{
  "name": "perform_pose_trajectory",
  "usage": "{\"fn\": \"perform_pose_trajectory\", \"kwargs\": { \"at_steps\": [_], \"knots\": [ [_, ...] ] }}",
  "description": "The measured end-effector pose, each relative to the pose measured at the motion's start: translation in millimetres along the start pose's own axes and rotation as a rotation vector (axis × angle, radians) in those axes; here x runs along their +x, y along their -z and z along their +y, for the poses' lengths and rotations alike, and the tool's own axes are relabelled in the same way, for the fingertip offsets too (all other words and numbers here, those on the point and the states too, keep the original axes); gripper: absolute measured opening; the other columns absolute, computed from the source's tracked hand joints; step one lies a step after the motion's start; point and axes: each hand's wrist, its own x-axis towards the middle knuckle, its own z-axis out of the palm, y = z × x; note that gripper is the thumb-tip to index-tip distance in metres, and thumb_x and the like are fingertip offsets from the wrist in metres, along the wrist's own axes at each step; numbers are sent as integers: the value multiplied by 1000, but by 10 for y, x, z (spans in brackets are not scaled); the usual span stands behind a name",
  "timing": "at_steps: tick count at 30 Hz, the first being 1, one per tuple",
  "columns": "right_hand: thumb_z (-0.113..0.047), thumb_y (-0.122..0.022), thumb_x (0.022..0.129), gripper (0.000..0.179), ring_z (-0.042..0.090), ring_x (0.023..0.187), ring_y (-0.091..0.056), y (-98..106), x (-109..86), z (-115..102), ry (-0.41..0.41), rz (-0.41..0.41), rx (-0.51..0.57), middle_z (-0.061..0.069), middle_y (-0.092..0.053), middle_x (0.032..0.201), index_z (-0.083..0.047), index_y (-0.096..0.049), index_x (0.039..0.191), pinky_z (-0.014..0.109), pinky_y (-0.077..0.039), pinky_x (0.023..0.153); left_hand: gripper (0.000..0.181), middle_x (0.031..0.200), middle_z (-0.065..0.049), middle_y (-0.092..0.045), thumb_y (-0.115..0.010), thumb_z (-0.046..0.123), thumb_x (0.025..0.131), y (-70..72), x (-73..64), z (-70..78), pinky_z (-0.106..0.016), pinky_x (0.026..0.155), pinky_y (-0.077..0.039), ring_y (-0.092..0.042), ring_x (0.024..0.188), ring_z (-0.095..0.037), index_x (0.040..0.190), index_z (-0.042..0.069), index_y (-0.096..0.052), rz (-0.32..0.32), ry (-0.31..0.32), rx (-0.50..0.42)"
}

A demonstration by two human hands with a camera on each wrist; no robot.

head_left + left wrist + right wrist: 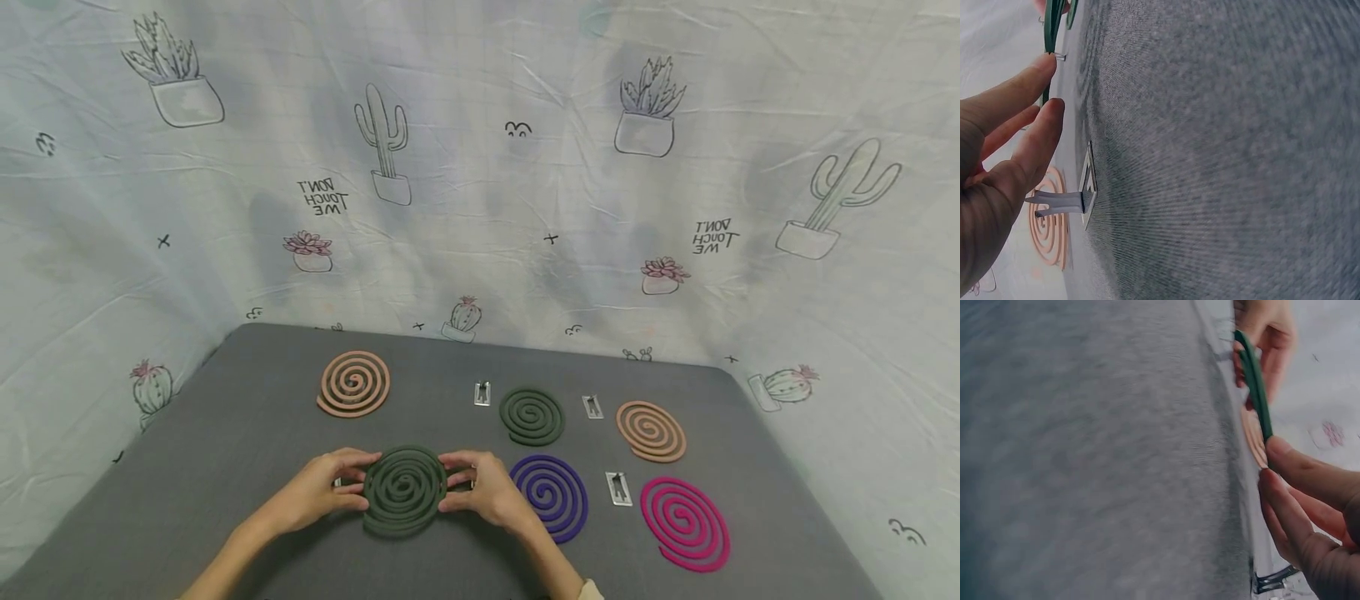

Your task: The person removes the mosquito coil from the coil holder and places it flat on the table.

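Both hands hold a dark green mosquito coil (405, 487) by opposite edges, low over the grey tabletop. My left hand (321, 492) pinches its left edge, and my right hand (486, 490) pinches the right edge between thumb and fingers. Seen edge-on in the right wrist view, the green coil (1259, 387) looks like more than one layer. Below the left hand in the left wrist view, a metal coil stand (1088, 194) lies on the table with its prong bent up. A purple coil (550, 494) lies just beyond the right hand, partly covered by that forearm.
Another green coil (531, 416) lies behind the purple one. Orange coils rest at the back left (354, 383) and right (650, 431). A pink coil (684, 523) is at the front right. Metal stands (482, 393) lie among them. A patterned cloth (480, 167) surrounds the table.
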Motion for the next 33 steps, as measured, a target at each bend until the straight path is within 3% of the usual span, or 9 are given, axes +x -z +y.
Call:
{"fn": "perform_pose_trajectory", "kwargs": {
  "at_steps": [6,11,18,26,33],
  "knots": [
    [18,-88,79,55,39,101,-79,-31,24,3,13,11,-59,31,-74,123,16,-69,130,16,-62,73,69,137,-40,-60,-89,-5,83,20,5,7,-31,95,-67,-70,112,-26,141,-24,-56,13,0,31],
    [19,-88,78,55,36,101,-79,-19,37,-1,-6,5,-32,29,-74,122,15,-69,131,18,-63,74,69,136,-40,-59,-88,-6,84,30,11,13,-33,96,-67,-69,114,-35,142,-25,-54,4,4,30],
    [21,-87,78,56,38,101,-79,-10,34,23,-8,-1,-8,30,-73,121,15,-69,130,16,-62,74,71,138,-39,-59,-88,-4,84,10,5,49,-32,97,-66,-69,115,-37,143,-23,-55,8,22,17],
    [21,-88,77,55,38,101,-79,23,20,56,-2,-16,-21,31,-73,122,16,-69,129,20,-65,77,69,134,-40,-61,-88,-7,83,-38,27,55,-36,95,-67,-69,114,-47,141,-24,-56,12,-19,87],
    [17,-89,78,54,35,97,-80,6,27,55,42,-9,-57,30,-74,119,16,-69,128,15,-61,73,69,133,-37,-63,-89,-6,83,-38,41,66,-36,94,-67,-69,113,-45,141,-22,-57,14,1,110]
  ]
}}
